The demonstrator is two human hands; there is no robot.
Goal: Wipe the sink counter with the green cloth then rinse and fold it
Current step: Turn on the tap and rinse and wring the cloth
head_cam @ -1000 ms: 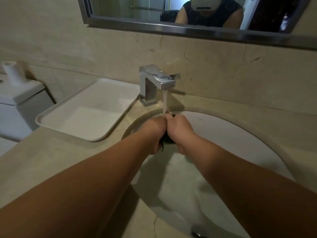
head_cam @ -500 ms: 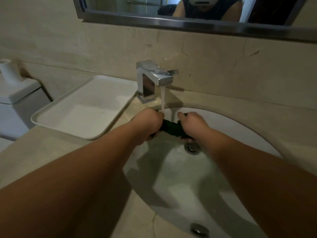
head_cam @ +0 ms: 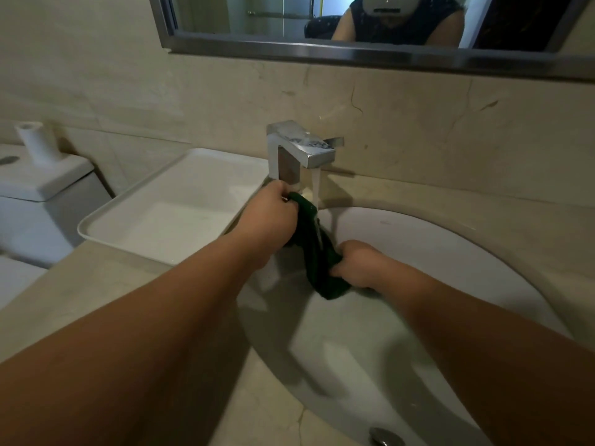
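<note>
Green cloth [head_cam: 317,252]: bunched lengthwise, stretched aslant over the sink [head_cam: 450,246], upper end under the running stream [head_cam: 315,185] from the tap [head_cam: 299,149]; probably held so for water to run down its length.
Left hand [head_cam: 273,217]: gripping the upper end, just beside the tap base.
Right hand [head_cam: 357,265]: curled round the lower end, low in the basin.
Stage, by judgement: rinsing; folding not yet done.
White tray [head_cam: 167,220]: on table [head_cam: 80,294], left of sink.
</note>
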